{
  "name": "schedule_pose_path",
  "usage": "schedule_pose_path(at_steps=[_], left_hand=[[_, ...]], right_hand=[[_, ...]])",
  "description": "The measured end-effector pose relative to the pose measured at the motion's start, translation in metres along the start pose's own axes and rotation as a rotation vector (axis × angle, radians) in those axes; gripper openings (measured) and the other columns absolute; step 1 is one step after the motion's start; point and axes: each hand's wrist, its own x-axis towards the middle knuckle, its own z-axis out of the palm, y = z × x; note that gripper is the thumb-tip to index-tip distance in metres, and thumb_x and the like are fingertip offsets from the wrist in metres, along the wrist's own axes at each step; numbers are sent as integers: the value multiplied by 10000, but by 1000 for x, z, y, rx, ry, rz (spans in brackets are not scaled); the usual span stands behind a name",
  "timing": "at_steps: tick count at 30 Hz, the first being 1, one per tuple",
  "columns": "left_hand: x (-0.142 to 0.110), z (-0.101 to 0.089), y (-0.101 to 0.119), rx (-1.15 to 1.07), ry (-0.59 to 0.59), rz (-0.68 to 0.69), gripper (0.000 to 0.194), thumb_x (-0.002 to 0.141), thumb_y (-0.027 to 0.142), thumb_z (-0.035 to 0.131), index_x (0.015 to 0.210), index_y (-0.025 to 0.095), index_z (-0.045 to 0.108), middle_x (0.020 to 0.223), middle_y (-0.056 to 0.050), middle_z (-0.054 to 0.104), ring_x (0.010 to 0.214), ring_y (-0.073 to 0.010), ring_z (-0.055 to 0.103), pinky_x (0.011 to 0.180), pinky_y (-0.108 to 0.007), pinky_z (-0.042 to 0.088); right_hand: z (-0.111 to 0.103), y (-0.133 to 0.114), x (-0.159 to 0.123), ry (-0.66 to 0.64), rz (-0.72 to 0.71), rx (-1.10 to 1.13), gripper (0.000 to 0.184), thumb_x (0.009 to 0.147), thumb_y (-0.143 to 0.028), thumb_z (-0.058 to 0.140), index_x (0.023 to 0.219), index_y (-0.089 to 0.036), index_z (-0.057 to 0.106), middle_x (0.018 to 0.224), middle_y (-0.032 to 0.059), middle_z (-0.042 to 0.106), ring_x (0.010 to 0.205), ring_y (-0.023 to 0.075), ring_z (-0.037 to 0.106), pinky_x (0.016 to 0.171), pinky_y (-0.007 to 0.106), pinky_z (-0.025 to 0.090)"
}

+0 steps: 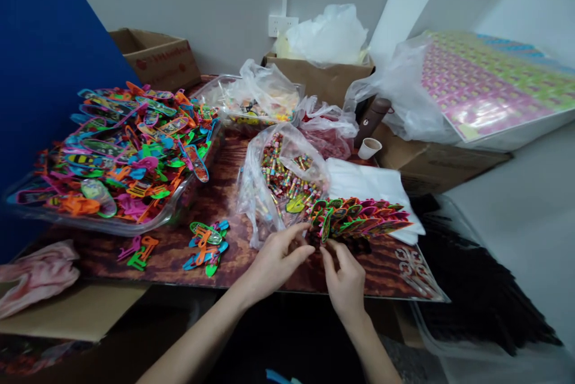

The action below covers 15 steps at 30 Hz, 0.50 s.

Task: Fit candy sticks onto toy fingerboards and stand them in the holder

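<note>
A tight row of small toy skateboards (363,216), with green, orange and pink edges, stands near the front right of the table. At the row's left end, my right hand (345,276) pinches the lower tip of a green-edged toy skateboard (326,225) between thumb and fingers. My left hand (283,258) is just left of it, thumb and forefinger apart, with nothing visible between them. Behind my left hand, an open plastic bag (256,174) holds many tiny colourful wrapped pieces (291,174) and a yellow-green item (295,204). Loose skateboards and clips (206,246) lie to the left.
A clear tub (148,228) heaped with toy skateboards fills the left side. White plastic sheets (372,177), a paper cup (369,148) and a brown flask (374,117) are behind the row. Cartons (323,81) line the wall. A bin of black strips (485,288) stands right.
</note>
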Motion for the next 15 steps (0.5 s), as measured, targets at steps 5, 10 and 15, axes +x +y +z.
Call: schedule_pose_path(at_steps=[5, 10, 15], left_hand=[[-2, -4, -2, 90, 91, 3, 297, 857, 316, 583, 1113, 192, 668, 833, -41, 670, 749, -171, 577, 700, -241, 425], [-4, -5, 0, 132, 71, 22, 254, 865, 283, 568, 1075, 201, 686, 923, -51, 696, 805, -184, 605, 767, -257, 440], [-4, -4, -7, 187, 71, 33, 240, 879, 281, 552, 1059, 197, 686, 1011, -53, 703, 905, -194, 625, 829, -257, 443]], right_hand=[[10, 15, -3, 169, -26, -88, 148, 918, -262, 545, 1001, -158, 612, 906, 79, 670, 739, 169, 632, 711, 295, 491], [14, 19, -5, 285, -2, -158, 107, 890, -259, 600, 915, -156, 611, 809, 68, 668, 720, 186, 642, 723, 308, 487], [24, 24, -1, 326, -12, -218, 154, 905, -273, 579, 931, -136, 644, 848, 112, 704, 769, 216, 667, 735, 310, 482]])
